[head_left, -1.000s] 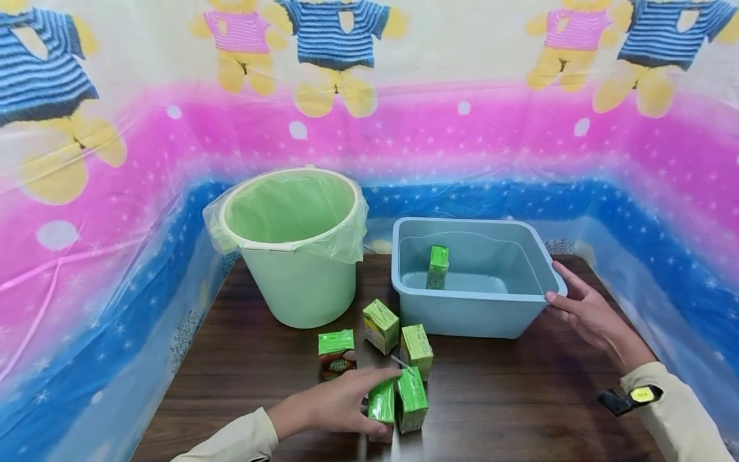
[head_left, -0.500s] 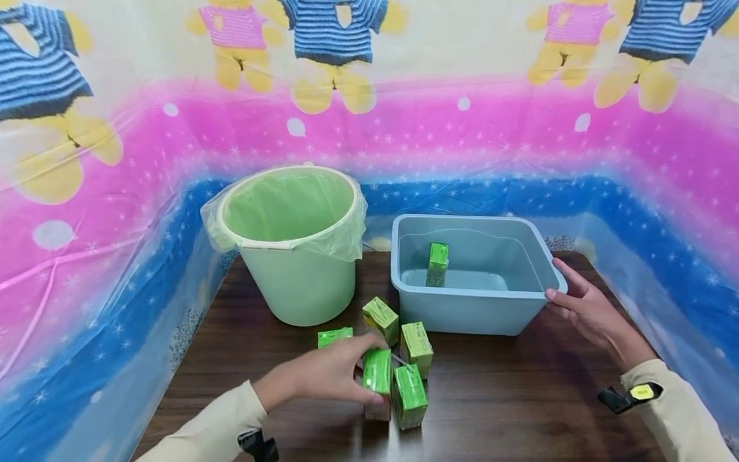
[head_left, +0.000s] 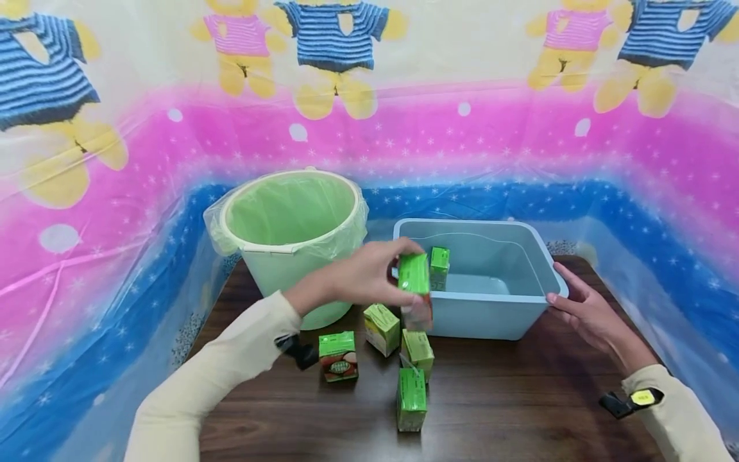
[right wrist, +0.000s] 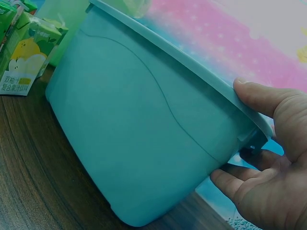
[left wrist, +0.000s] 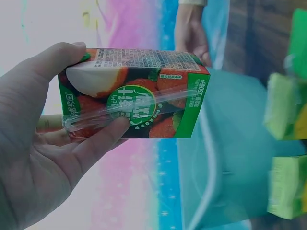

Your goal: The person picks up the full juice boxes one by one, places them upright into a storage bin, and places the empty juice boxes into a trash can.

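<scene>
My left hand [head_left: 369, 273] grips a lychee juice box [left wrist: 134, 93] with a green top and a straw in clear wrap on its side. It holds the box at the near left corner of the blue plastic bin [head_left: 485, 314], overlapping the rim in the head view. Inside the bin stands one green-topped juice box [head_left: 439, 268]. My right hand [head_left: 589, 314] holds the bin's right rim, thumb on top and fingers curled under, as the right wrist view shows [right wrist: 268, 158].
Left of the bin stands a green bucket [head_left: 306, 282] with a clear liner. On the dark table are a red-brown juice box [head_left: 338, 356], two yellow-green juice boxes [head_left: 382, 330] and a green-topped juice box [head_left: 412, 399]. A patterned sheet [head_left: 416, 135] hangs around the table.
My left hand has lifted the lychee juice box from the near table and carried it up and right to the bin's near left corner. My right hand stays on the rim.
</scene>
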Tool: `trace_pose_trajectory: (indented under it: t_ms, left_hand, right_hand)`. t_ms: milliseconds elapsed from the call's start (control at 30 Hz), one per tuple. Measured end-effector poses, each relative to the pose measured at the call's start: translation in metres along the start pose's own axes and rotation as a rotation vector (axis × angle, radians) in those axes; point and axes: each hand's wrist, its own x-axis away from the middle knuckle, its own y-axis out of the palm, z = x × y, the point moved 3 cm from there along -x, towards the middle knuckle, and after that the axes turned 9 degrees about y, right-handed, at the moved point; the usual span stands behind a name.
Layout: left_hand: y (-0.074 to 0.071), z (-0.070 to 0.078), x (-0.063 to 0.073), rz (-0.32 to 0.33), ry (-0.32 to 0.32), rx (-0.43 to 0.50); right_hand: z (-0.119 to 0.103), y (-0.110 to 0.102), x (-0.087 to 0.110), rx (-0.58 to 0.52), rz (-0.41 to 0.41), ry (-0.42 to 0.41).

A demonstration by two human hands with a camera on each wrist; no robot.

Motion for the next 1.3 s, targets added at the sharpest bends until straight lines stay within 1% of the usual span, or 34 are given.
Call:
trace_pose_trajectory:
  t_ms: [67, 133, 233, 333, 433, 567, 667, 767, 867, 967, 1167, 1233, 1267, 1300]
  left_hand:
    - [-0.005, -0.004, -0.017, 0.005, -0.008, -0.020]
    - [-0.009, -0.010, -0.033, 0.018, -0.019, -0.019]
    - [-0.014, -0.019, -0.055, 0.040, -0.039, -0.036]
    - [-0.017, -0.030, -0.077, 0.050, -0.062, -0.029]
    - [-0.019, -0.044, -0.100, 0.044, -0.086, -0.022]
    - [-0.014, -0.068, -0.126, 0.019, -0.136, 0.006]
    - [-0.007, -0.084, -0.143, -0.007, -0.164, 0.023]
    - [0.001, -0.097, -0.157, -0.036, -0.185, 0.014]
    - [0.011, -0.105, -0.169, -0.072, -0.201, -0.018]
    - [0.026, -0.114, -0.181, -0.113, -0.214, -0.060]
    - [0.057, -0.135, -0.195, -0.173, -0.247, -0.102]
    - [0.064, -0.140, -0.200, -0.206, -0.261, -0.108]
    - [0.067, -0.141, -0.203, -0.228, -0.263, -0.121]
    - [0.069, -0.141, -0.206, -0.248, -0.279, -0.129]
  right_hand:
    - [0.000, 0.000, 0.000, -0.002, -0.002, -0.003]
    - [0.000, 0.000, 0.000, -0.006, -0.001, -0.007]
    - [0.000, 0.000, -0.002, -0.006, -0.001, -0.011]
    - [0.000, 0.000, -0.001, -0.019, 0.000, -0.016]
    - [0.000, 0.000, -0.001, -0.025, 0.003, -0.015]
    - [0.001, -0.001, -0.001, -0.003, 0.009, -0.009]
    - [0.002, -0.003, 0.000, 0.025, 0.019, -0.006]
    - [0.002, -0.003, -0.001, 0.051, 0.022, -0.001]
    - [0.003, -0.003, -0.001, 0.057, 0.016, -0.002]
    - [0.004, -0.005, 0.002, 0.056, 0.012, -0.010]
    - [0.006, -0.005, 0.001, 0.078, 0.009, -0.006]
    - [0.006, -0.004, -0.001, 0.068, 0.006, -0.006]
    - [0.005, -0.004, -0.002, 0.059, 0.003, -0.010]
    - [0.004, -0.004, -0.002, 0.046, -0.003, -0.015]
